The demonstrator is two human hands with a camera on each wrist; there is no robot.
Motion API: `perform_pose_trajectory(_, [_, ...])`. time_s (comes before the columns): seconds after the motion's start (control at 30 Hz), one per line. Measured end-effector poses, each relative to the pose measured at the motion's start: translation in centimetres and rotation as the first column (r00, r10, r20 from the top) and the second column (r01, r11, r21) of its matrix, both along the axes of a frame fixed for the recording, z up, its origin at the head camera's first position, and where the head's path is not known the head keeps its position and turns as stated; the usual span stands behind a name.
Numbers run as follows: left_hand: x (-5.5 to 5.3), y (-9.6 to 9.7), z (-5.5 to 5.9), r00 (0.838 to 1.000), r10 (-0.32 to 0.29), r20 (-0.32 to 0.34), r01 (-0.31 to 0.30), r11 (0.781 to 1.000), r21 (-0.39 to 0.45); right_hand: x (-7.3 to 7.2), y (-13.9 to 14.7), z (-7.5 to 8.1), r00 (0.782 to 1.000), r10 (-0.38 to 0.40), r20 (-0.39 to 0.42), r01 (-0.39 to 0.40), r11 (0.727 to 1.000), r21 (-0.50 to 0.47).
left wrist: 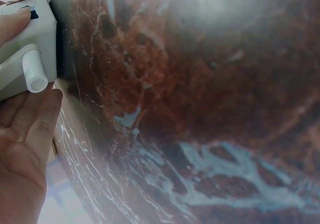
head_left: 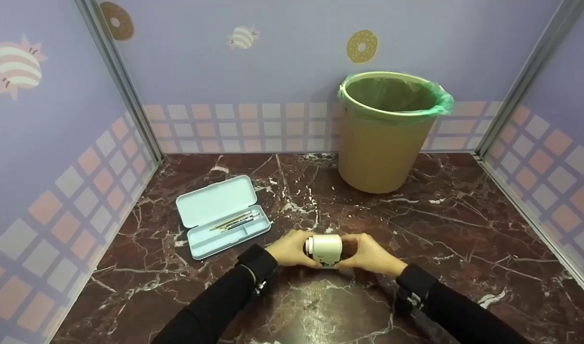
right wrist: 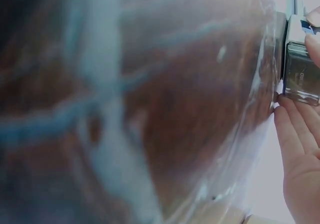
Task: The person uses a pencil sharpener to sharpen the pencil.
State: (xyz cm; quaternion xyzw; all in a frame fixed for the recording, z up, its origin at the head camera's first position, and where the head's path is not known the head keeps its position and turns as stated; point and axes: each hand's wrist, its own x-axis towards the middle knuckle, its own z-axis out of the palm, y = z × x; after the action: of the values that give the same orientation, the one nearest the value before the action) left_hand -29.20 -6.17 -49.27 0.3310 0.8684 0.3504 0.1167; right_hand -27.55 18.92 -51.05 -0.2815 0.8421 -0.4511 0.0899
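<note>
A white crank pencil sharpener (head_left: 327, 247) sits on the marble-patterned table between both hands. The left hand (head_left: 292, 248) holds its crank side, thumb in front and fingers behind. In the left wrist view, the crank handle (left wrist: 35, 72) sticks out from the body beside that hand. From the other side, the right hand (head_left: 366, 253) holds the sharpener with its thumb at the front. A dark see-through end part (right wrist: 302, 74) faces the right palm in the right wrist view. Both hands are partly cut off in the wrist views.
Left of the hands lies an open light-blue pencil case (head_left: 215, 200) with several pencils (head_left: 237, 220) in it. A tan trash bin (head_left: 380, 153) lined with a green bag (head_left: 442, 100) stands at the back right. Patterned walls (head_left: 273, 71) enclose the back and sides.
</note>
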Motion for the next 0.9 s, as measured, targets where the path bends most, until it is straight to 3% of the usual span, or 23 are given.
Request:
perform_pose_trajectory(0.23, [0.2,-0.1,0.2,1.0,0.0,0.008,0.0,1.0,-0.001,0.0,-0.4,0.2,0.997,-0.038,-0.063,0.042,0.996,0.073])
perform_pose_trajectory(0.67, [-0.1,0.1,0.5,1.0,-0.013,0.011,0.013,0.999,-0.047,0.6,0.2,0.7,0.999,-0.039,-0.028,0.04,0.998,0.041])
perform_pose_trajectory(0.77, [-0.4,-0.1,0.9,1.0,0.006,0.021,-0.005,1.0,-0.024,0.5,1.2,0.9,0.997,-0.079,-0.027,0.08,0.996,0.033])
perform_pose_trajectory(0.9, [-0.9,-0.8,1.7,0.996,0.086,0.002,-0.086,0.996,0.002,0.2,3.6,1.0,0.98,-0.197,-0.026,0.197,0.98,0.026])
